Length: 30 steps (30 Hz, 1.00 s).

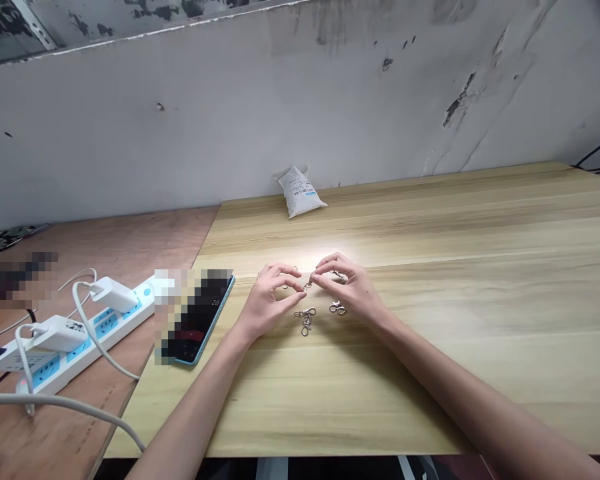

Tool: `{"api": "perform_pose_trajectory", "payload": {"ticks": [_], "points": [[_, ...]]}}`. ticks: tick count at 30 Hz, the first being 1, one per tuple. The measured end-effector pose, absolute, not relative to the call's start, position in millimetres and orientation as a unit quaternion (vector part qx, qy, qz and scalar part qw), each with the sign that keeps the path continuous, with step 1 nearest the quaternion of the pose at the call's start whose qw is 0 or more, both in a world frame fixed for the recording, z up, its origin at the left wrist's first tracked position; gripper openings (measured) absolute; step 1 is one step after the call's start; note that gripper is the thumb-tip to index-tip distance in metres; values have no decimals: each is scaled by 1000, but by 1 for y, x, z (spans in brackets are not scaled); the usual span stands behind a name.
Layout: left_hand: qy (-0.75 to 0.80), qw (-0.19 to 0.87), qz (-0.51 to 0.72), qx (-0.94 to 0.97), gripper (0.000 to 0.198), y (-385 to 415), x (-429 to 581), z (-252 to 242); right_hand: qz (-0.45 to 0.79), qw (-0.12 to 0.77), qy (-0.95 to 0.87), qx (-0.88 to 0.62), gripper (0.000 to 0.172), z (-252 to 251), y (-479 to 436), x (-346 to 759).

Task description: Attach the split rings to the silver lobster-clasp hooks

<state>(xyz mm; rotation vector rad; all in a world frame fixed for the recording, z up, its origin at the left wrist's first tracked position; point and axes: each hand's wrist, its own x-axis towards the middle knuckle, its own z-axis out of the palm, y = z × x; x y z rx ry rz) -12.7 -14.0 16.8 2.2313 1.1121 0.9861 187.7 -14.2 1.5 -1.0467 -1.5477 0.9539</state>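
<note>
Over the middle of the wooden table, a small silvery metal clasp [308,285] is held between my two hands. My left hand [270,298] pinches its lower left end with thumb and forefinger. At the upper right end, my right hand [353,287] closes thumb and fingertips on it, hiding part of it. Several silver swivel clasps [306,320] lie in a small cluster just below the fingers. Another group of clasps [337,307] rests beside the right palm, and more metal pieces show partly behind the right hand's fingers.
Left of my left arm lies a phone [203,327], partly pixelated. A white power strip [95,340] with plugged chargers and cables sits on the reddish-brown board further left. A white printed packet [301,193] stands near the wall [230,127] at the table's back edge.
</note>
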Motion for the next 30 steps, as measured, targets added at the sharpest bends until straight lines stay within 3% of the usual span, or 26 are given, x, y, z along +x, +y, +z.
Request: {"api": "perform_pose_trajectory", "payload": {"ticks": [12,24,30], "points": [[410,284,398,770,3,-16,-11,20,168,418,-802,-393,17,0,-25,178],[440,224,427,758,6,-17,-6,15,96,377,-820,-420,16,-8,-24,173],[461,282,399,741,15,-13,-12,16,45,387,-821,-417,20,-7,-22,177]]}}
